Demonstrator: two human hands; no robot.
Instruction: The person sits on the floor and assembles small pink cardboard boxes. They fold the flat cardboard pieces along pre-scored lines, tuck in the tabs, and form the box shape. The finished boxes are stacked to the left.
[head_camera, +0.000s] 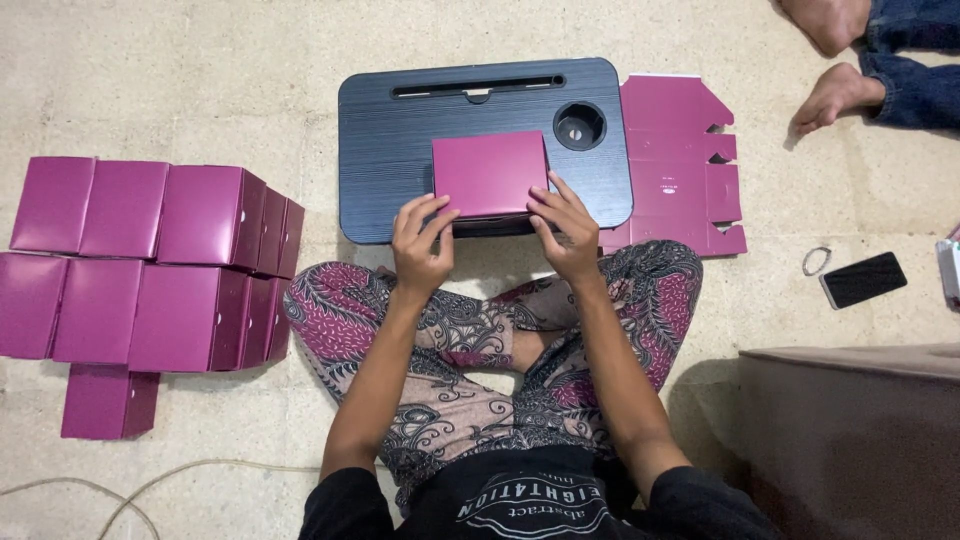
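Bare floor (200, 90) rings lap desk (400, 150); 2 hands (420, 245) (565, 230) clasp magenta box (490, 172).

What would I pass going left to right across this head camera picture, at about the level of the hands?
Finished magenta boxes → left hand → magenta box being held → right hand → flat unfolded carton → bracelet → black phone.

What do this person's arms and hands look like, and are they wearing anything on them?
Both arms are bare from the short black sleeves of a T-shirt down to the fingers. The left hand and the right hand wear no gloves, and no rings, watch or bracelet show on either. The fingers are slim, with short nails. Below the arms are patterned trousers in magenta, black and white.
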